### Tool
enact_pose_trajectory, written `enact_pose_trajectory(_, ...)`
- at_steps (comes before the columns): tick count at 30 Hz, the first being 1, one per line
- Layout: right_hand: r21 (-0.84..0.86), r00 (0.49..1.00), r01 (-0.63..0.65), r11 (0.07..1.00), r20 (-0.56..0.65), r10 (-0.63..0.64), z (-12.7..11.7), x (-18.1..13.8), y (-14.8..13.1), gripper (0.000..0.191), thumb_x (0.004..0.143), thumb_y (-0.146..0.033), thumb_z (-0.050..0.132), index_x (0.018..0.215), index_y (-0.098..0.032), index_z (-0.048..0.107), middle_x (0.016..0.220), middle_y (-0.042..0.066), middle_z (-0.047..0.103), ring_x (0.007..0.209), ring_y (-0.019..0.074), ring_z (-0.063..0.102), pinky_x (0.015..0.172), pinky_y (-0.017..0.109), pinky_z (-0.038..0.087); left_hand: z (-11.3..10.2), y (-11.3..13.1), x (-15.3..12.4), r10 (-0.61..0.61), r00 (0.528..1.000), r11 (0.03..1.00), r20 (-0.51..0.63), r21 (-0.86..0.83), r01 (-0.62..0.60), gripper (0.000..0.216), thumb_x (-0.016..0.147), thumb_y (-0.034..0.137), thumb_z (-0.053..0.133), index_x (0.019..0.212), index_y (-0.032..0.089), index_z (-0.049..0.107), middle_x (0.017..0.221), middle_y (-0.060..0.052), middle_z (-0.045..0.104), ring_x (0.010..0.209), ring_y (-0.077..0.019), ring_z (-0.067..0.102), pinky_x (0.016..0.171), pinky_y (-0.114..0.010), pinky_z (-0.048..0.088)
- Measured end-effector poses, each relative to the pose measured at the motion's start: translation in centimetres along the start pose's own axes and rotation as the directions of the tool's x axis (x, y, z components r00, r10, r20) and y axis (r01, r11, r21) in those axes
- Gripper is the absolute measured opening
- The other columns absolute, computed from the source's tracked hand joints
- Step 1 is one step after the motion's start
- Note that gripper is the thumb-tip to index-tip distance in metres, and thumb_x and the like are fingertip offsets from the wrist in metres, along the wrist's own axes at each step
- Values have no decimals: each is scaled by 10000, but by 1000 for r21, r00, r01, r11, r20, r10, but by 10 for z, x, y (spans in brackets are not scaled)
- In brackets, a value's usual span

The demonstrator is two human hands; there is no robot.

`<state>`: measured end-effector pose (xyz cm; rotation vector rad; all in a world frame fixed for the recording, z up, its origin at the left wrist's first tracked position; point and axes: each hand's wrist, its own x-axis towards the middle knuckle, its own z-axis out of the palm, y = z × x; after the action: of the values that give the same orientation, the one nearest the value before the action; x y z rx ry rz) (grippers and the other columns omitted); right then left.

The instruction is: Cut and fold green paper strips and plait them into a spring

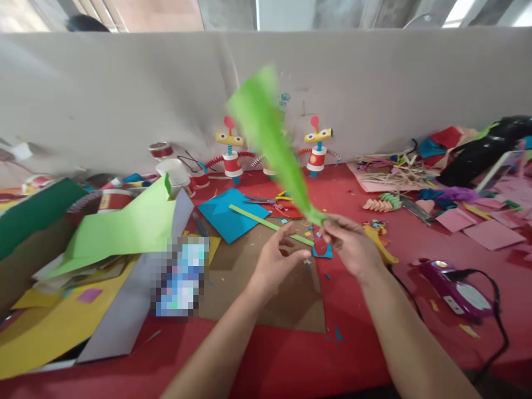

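My right hand (349, 241) pinches the lower end of a long piece of green paper (270, 133), which stands up tilted to the left and is smeared by motion. My left hand (276, 260) hovers over a brown cardboard sheet (266, 305), its fingers curved and apart, with nothing between them. Beneath the hands a narrow light green paper strip (253, 215) crosses a blue paper square (228, 213) and the cardboard. Scissors (266, 200) with yellow handles lie just behind. A small blue piece with a red round (321, 246) sits near my right hand.
Paper-cup robot figures (318, 158) stand along the back wall. At left is a box of coloured paper (124, 221), with a blurred-out phone-like object (183, 277) beside it. A yellow glue gun (380, 246), a purple power strip (457, 288) with a cord, and pink paper (492, 235) occupy the right.
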<state>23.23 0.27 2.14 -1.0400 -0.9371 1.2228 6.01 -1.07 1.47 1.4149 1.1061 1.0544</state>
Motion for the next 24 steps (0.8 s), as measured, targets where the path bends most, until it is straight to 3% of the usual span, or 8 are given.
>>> enact_pose_trajectory(2, -54, 983, -132, 990, 120, 137, 16, -7, 11, 189, 677, -307, 694, 831, -204, 658, 619, -24, 612, 511, 70, 490, 493, 202, 371, -1, -2, 4, -84, 996, 952, -4, -296, 80, 474, 677, 331, 689, 1115, 182, 587, 971, -77, 650, 845, -174, 579, 731, -290, 452)
enact_pose_trajectory(4, -115, 963, -193, 975, 167, 210, 27, -12, 19, 217, 674, -320, 698, 845, -203, 635, 615, -23, 626, 515, 81, 510, 508, 212, 383, -3, -3, 6, -138, 989, 887, -55, -452, 99, 335, 692, 318, 671, 975, 139, 650, 864, -73, 666, 793, -164, 591, 736, -288, 444)
enact_pose_trajectory(7, -167, 951, -217, 962, 185, 246, 31, -13, 23, 227, 665, -342, 701, 810, -195, 607, 610, -17, 638, 503, 90, 524, 530, 230, 398, -7, -3, 6, -217, 970, 852, -105, -505, 136, 249, 652, 282, 700, 838, 116, 683, 772, -63, 666, 714, -150, 587, 689, -273, 435)
enact_pose_trajectory(16, -115, 961, -198, 973, 173, 216, 22, -8, 25, 195, 695, -318, 671, 841, -200, 616, 673, -21, 628, 553, 98, 565, 534, 221, 408, -16, -1, 9, -288, 956, 793, -60, -574, 203, 239, 616, 232, 719, 825, 115, 706, 696, -35, 654, 589, -80, 538, 571, -201, 394)
enact_pose_trajectory(20, -154, 979, -87, 984, 168, 113, 23, -9, 25, 201, 732, -313, 633, 917, -236, 613, 736, -20, 639, 589, 113, 597, 562, 234, 427, -21, 0, 11, -322, 946, 743, -27, -627, 234, 226, 596, 180, 713, 810, 108, 707, 646, -24, 641, 546, -64, 542, 520, -174, 390)
enact_pose_trajectory(24, -345, 971, 120, 931, 235, -38, 22, -11, 21, 197, 722, -338, 647, 891, -237, 640, 738, -3, 647, 666, 151, 607, 622, 270, 457, -25, 2, 12, -361, 933, 691, -11, -675, 259, 207, 594, 139, 699, 798, 104, 700, 624, -16, 637, 523, -57, 551, 504, -156, 416)
